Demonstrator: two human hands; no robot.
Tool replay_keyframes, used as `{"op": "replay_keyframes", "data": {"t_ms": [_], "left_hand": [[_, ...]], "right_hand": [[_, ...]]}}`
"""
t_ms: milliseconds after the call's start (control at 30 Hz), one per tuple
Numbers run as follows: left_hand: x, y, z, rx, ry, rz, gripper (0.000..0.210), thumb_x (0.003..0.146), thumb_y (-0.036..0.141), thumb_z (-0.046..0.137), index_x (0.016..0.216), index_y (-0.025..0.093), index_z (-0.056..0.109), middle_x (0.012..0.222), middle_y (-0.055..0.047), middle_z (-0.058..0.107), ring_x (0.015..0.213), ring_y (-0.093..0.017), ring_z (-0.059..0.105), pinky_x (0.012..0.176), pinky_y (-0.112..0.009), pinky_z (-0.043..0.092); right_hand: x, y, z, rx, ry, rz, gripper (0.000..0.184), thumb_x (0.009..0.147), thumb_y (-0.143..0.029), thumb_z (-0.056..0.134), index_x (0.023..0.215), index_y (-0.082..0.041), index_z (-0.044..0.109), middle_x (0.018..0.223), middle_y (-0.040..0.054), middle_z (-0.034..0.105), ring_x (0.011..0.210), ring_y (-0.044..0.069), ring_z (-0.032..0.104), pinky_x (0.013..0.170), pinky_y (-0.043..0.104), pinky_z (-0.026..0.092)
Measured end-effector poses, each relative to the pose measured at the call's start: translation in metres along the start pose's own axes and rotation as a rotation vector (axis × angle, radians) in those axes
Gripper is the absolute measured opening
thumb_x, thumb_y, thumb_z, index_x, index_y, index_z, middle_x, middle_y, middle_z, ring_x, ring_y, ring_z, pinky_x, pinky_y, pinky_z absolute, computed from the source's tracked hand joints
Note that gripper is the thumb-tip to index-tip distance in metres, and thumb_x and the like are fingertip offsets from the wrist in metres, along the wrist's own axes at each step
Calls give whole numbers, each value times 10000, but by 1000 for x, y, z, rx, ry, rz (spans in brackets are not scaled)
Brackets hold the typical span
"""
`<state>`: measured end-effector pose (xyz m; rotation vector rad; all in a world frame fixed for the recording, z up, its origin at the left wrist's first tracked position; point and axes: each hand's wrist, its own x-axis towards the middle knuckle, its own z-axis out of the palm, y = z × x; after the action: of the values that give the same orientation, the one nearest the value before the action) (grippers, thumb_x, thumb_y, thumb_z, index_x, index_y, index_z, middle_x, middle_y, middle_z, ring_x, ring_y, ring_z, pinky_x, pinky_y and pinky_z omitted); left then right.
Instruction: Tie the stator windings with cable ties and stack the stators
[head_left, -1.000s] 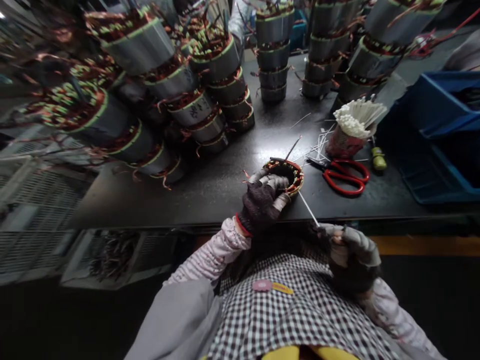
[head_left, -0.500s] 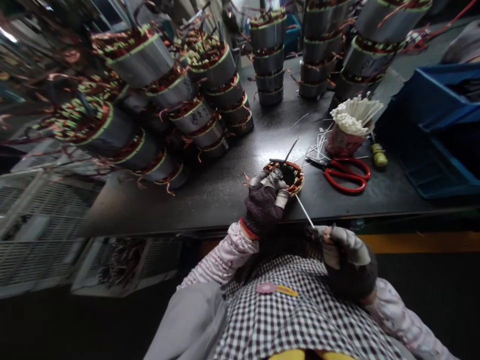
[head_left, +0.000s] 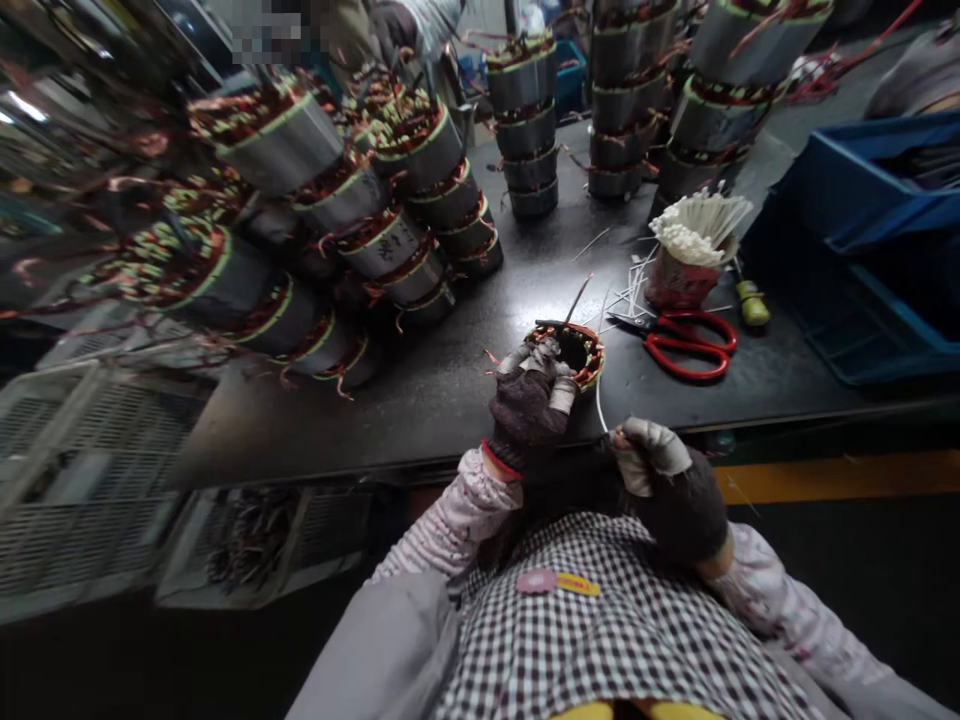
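A small motor stator (head_left: 583,349) with copper windings stands on the dark workbench (head_left: 465,390) near its front edge. My left hand (head_left: 531,397), in a dark glove with taped fingertips, grips the stator's near left rim. My right hand (head_left: 664,480), gloved the same way, pinches the end of a thin white tie (head_left: 598,398) that runs up to the stator's near side. A dark wire lead sticks up from the stator's far rim.
Red-handled scissors (head_left: 686,344) lie right of the stator, beside a cup of white ties (head_left: 694,246) and a small yellow-green tool (head_left: 751,303). Stacks of wound stators (head_left: 360,200) fill the bench's left and back. Blue bins (head_left: 862,240) stand right; wire baskets (head_left: 90,480) sit lower left.
My right hand has moved up and left toward the stator, and the white tie it pinches now stands steeper and shorter. My left hand has stayed on the rim.
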<state>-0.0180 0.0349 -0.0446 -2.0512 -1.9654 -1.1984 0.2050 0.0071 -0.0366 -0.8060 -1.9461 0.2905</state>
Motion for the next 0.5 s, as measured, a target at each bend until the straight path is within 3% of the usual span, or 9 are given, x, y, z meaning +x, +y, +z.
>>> {"op": "replay_keyframes", "data": {"t_ms": [167,333,500], "left_hand": [[1,1,-1,16,-6,46,246,1133,342,676,1186,198,868,1364,-142,878,1397,-345,770,1284,-580,612],[-2,-5,3,8,-2,71,297,1122,346,692,1333,175,814,1353,-169,878,1430,-367,756,1291,-611,598],[3,-1,-3,-5,-27,24,212,1109,348,731,1189,208,869,1301,-132,894,1384,-353,787,1291,-581,605]], "right_hand": [[3,3,-5,-1,79,-87,389,1082,-84,668,1398,-302,727,984,27,861,811,224,839,716,331,696],[-21,2,-8,22,4,-54,352,1101,-97,640,1399,-270,715,1028,58,871,855,232,853,759,342,716],[8,16,10,51,37,-105,332,1097,-109,655,1379,-262,736,1078,76,887,893,241,868,778,355,725]]}}
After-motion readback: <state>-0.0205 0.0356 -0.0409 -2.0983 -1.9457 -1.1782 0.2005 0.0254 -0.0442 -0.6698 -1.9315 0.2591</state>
